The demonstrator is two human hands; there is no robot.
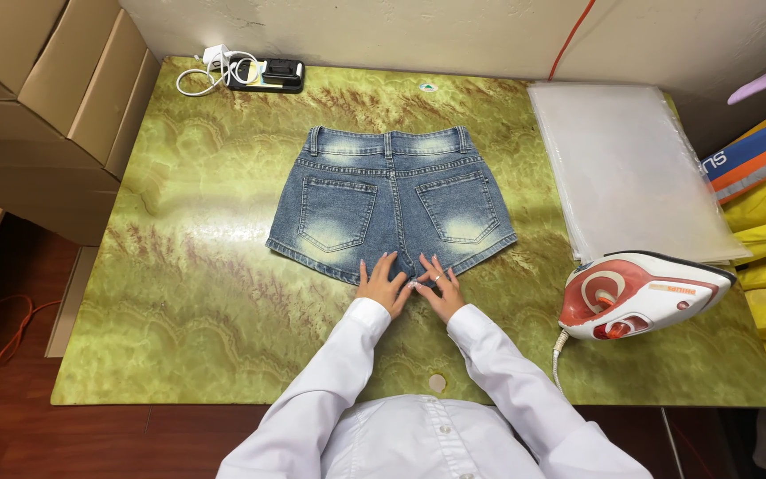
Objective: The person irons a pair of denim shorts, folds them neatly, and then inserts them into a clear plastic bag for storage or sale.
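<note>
Faded blue denim shorts (392, 200) lie flat, back pockets up, on a green marbled tabletop (197, 293), waistband toward the wall. My left hand (381, 286) rests with fingers spread on the near hem at the crotch. My right hand (439, 286) lies beside it, fingers also spread on the hem, a ring on one finger. Both hands press flat and grip nothing. White shirt sleeves cover both of my arms.
A red and white steam iron (636, 294) lies on its side at the right, cord trailing toward me. A stack of clear plastic bags (631, 168) lies at the back right. A power strip with charger and phone (259, 73) sits at the back. Cardboard boxes (37, 106) stand at the left.
</note>
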